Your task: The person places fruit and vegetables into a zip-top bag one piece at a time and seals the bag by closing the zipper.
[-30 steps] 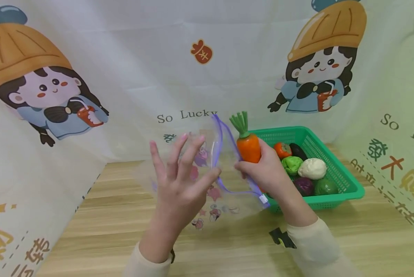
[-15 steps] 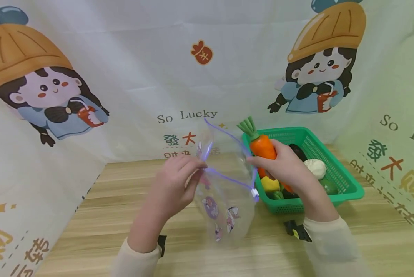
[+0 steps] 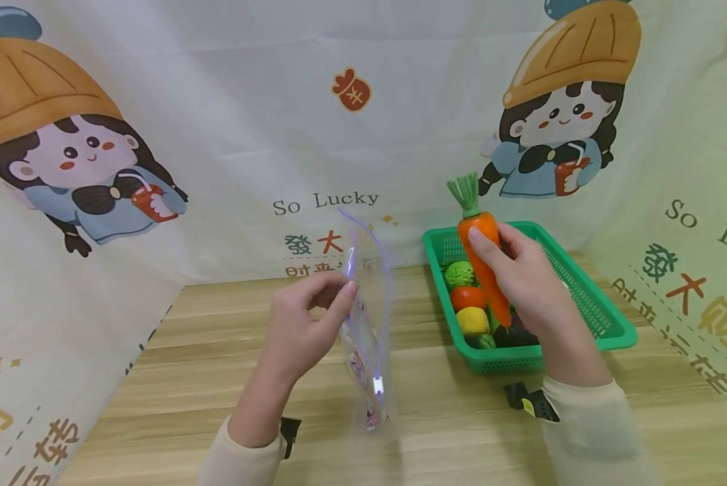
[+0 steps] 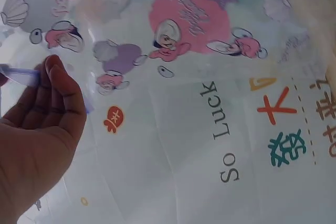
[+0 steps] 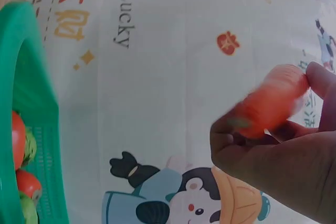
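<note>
A clear zip bag (image 3: pixel 357 364) with cartoon prints and a purple zip edge hangs over the table, its mouth parted. My left hand (image 3: pixel 305 331) pinches the left side of that edge between thumb and fingers. From below, the left wrist view shows the printed bag film (image 4: pixel 220 35) spread beyond the fingers. In my right hand (image 3: pixel 536 290) is an orange carrot (image 3: pixel 485 273) with a green top, pointing tip-down over the basket's front left part. Seen from the right wrist, the carrot (image 5: pixel 275 100) is blurred, with fingers curled round it.
A green plastic basket (image 3: pixel 615 337) stands on the wooden table, right of the bag. Inside are a green cabbage (image 3: pixel 460 275), a red tomato (image 3: pixel 468 298), a yellow piece (image 3: pixel 472 320) and others partly hidden by my right hand. A printed cloth (image 3: pixel 248 135) hangs behind.
My left hand went from spread fingers to pinching the bag's edge. My right hand, still holding the carrot, moved right, away from the bag to over the basket. The bag swung narrower.
</note>
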A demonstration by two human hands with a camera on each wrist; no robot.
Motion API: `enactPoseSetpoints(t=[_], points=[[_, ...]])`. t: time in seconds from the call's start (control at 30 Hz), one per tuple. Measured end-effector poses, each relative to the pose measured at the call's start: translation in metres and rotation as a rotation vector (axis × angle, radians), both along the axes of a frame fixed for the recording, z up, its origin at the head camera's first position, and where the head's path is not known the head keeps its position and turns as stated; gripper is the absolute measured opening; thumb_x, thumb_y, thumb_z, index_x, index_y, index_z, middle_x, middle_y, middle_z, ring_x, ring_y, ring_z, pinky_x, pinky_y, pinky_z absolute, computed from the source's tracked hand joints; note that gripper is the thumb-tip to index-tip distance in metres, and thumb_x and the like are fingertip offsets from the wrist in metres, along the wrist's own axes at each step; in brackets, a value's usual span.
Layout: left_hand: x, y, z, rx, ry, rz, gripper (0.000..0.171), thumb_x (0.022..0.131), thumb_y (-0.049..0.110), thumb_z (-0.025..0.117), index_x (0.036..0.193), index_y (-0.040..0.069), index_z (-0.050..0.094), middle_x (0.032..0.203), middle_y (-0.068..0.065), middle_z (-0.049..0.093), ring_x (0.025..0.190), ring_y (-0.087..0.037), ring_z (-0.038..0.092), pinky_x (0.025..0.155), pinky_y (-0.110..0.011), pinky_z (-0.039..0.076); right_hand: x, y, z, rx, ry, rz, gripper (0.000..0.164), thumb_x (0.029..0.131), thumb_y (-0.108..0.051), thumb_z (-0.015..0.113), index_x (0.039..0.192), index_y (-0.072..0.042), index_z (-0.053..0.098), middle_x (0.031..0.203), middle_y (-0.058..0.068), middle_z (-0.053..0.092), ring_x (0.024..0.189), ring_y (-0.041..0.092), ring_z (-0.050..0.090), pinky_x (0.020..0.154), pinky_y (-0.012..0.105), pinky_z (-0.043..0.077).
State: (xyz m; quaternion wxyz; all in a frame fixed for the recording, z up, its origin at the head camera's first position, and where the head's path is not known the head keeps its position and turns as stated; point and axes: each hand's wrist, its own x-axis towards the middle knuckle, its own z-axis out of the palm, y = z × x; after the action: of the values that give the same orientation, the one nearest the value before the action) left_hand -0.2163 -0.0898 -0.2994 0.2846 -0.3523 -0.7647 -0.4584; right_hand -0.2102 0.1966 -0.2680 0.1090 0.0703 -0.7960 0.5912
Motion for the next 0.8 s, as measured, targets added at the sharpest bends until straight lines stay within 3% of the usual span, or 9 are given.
enactPoseSetpoints(t=[0.1,0.23,0.33,0.4,0.5,0.6,0.67,0.8], points=[[0.005,0.002,0.001,0.082,-0.190,0.005,0.012,0.090,0.021,0.068,0.093,0.009,0.070,0.076,-0.003,0.069,0.062,-0.013,0.062,0.056,-0.024,0.054,0.000,0.002,0.000,-0.054,0.043,-0.032,0.062,0.093,-0.054,0.051,0.137,-0.011,0.047,0.117,0.011,0.052,0.099,0.025,0.050,0.078,0.027,0.050],[0.013,0.008,0.003,0.114,-0.377,-0.008,0.011,0.086,0.020,0.073,0.095,0.014,0.072,0.070,-0.004,0.067,0.057,-0.018,0.060,0.050,-0.023,0.050,0.010,-0.002,0.006,-0.335,0.179,0.078,0.052,0.096,-0.039,0.054,0.131,-0.003,0.043,0.114,0.013,0.051,0.090,0.023,0.053,0.072,0.022,0.051],[0.018,0.014,0.004,0.105,-0.400,-0.040,0.013,0.086,0.012,0.071,0.099,0.012,0.071,0.071,-0.004,0.066,0.057,-0.019,0.061,0.048,-0.025,0.051,0.023,-0.012,0.014,-0.551,0.362,0.204,0.040,0.099,-0.020,0.054,0.132,0.000,0.040,0.112,0.016,0.052,0.083,0.024,0.055,0.068,0.022,0.054],[0.021,0.018,0.004,0.099,-0.366,-0.059,0.015,0.086,0.006,0.068,0.100,0.010,0.069,0.076,-0.004,0.066,0.056,-0.017,0.062,0.048,-0.026,0.053,0.033,-0.020,0.017,-0.578,0.486,0.235,0.037,0.099,-0.008,0.053,0.133,0.000,0.040,0.107,0.017,0.056,0.075,0.025,0.057,0.065,0.024,0.056],[0.032,0.023,0.012,0.085,-0.292,-0.068,0.016,0.086,-0.002,0.063,0.100,0.005,0.067,0.082,-0.006,0.064,0.055,-0.014,0.062,0.047,-0.027,0.053,0.045,-0.033,0.019,-0.480,0.643,0.239,0.041,0.094,0.002,0.054,0.133,0.002,0.043,0.101,0.018,0.061,0.068,0.024,0.059,0.060,0.025,0.057],[0.044,0.028,0.023,0.075,-0.240,-0.064,0.015,0.085,-0.009,0.059,0.096,-0.001,0.065,0.078,-0.009,0.062,0.051,-0.012,0.058,0.044,-0.025,0.051,0.049,-0.044,0.015,-0.306,0.703,0.226,0.042,0.089,0.003,0.062,0.128,0.004,0.048,0.101,0.017,0.064,0.072,0.023,0.063,0.064,0.023,0.057],[0.048,0.029,0.026,0.071,-0.226,-0.056,0.015,0.085,-0.011,0.057,0.095,-0.001,0.064,0.075,-0.008,0.061,0.049,-0.012,0.056,0.042,-0.024,0.049,0.048,-0.050,0.011,-0.160,0.686,0.199,0.044,0.087,-0.001,0.067,0.127,0.001,0.050,0.104,0.012,0.067,0.077,0.020,0.064,0.067,0.024,0.056],[0.039,0.026,0.014,0.106,-0.258,-0.080,0.016,0.088,-0.007,0.058,0.097,0.005,0.065,0.077,-0.006,0.062,0.049,-0.014,0.056,0.042,-0.024,0.049,0.044,-0.060,0.002,0.166,0.515,0.099,0.037,0.087,-0.025,0.073,0.118,-0.014,0.057,0.105,-0.004,0.064,0.086,0.011,0.060,0.072,0.028,0.055]])
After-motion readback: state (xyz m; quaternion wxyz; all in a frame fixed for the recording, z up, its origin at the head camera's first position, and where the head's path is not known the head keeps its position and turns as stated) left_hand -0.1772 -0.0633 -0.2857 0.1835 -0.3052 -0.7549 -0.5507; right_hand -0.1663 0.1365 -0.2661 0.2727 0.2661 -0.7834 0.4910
